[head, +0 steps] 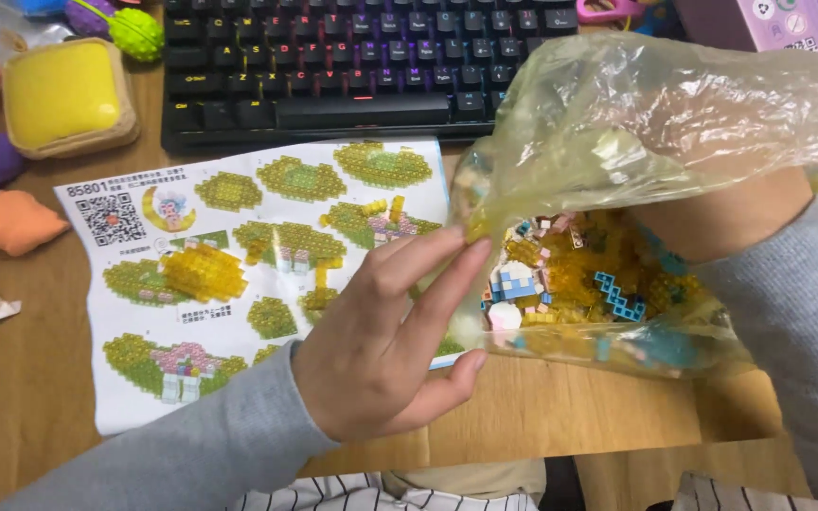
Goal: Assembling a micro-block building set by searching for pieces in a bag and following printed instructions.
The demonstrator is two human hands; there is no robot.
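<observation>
The left hand (381, 336) is spread open, fingers straight, its fingertips (466, 251) pressing against the side of a clear yellowish plastic bag (655, 123); it clasps nothing. The right hand (712, 222) is pushed inside the bag, wrist and grey sleeve showing at the opening; its grip is hidden by the crinkled plastic, so I cannot tell how it is set. The bag lies on the wooden counter (570, 416), holding small building bricks (570, 284), mostly yellow with some blue and pink. An instruction sheet (239, 274) lies flat under the left hand, with a small yellow brick assembly (203, 272) on it. A black keyboard (333, 66) sits behind.
</observation>
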